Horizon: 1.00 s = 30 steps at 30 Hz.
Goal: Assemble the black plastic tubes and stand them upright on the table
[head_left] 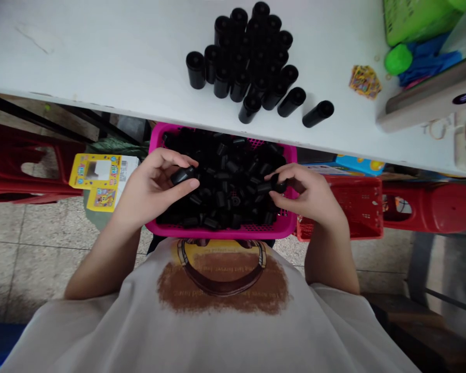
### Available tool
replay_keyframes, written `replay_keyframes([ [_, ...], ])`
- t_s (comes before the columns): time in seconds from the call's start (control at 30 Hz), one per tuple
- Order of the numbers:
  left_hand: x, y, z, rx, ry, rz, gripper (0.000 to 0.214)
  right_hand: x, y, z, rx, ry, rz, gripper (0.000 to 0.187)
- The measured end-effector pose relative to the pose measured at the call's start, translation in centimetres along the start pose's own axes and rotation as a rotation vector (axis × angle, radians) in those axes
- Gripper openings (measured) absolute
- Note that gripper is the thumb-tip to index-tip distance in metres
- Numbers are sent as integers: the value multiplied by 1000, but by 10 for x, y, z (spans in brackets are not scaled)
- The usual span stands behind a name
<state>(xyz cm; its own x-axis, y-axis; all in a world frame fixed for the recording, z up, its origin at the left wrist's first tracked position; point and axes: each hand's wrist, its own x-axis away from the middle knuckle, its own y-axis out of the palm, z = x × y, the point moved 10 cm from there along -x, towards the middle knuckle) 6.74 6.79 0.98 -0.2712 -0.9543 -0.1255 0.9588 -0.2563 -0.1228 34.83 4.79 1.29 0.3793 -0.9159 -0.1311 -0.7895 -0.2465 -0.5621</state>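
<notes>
A pink basket (225,231) full of small black plastic canisters and caps rests on my lap below the table edge. My left hand (155,184) is over the basket's left side, fingers closed around a black canister (183,175). My right hand (308,191) is over the basket's right side and pinches a small black piece (278,185) between thumb and fingers. On the white table (101,57) above stands a cluster of black canisters (248,52); three more lie on their sides at its near edge.
A red basket (353,207) sits right of the pink one, beside a red plastic stool (431,207). A yellow printed box (97,178) lies left. On the table's right are a small colourful packet (365,81), green and blue items (419,41) and a grey device (431,98).
</notes>
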Motion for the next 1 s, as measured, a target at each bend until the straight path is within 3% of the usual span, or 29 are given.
replay_keyframes([
  [0.23,-2,4,2,34,-6,-40,26,11,-19,10,-273,104,185,24],
  [0.33,1,6,0,0,-12,-55,25,16,-3,27,-517,225,237,22],
  [0.43,3,8,-3,-2,-31,-59,26,19,18,30,-363,307,216,27],
  [0.5,4,9,-5,5,-48,-65,26,15,34,11,-122,218,107,22],
  [0.6,4,11,-6,-4,-68,-87,26,13,70,-18,99,100,-211,3],
  [0.7,4,13,-6,-18,-84,-102,25,18,94,-23,342,147,-479,33],
  [0.77,5,15,-6,-21,-95,-117,24,21,103,-20,473,182,-600,40],
  [0.87,6,14,-6,-71,-84,-110,24,21,111,-15,476,198,-703,37],
  [1.0,9,13,-6,-182,-72,-68,23,17,106,-6,270,223,-693,31],
])
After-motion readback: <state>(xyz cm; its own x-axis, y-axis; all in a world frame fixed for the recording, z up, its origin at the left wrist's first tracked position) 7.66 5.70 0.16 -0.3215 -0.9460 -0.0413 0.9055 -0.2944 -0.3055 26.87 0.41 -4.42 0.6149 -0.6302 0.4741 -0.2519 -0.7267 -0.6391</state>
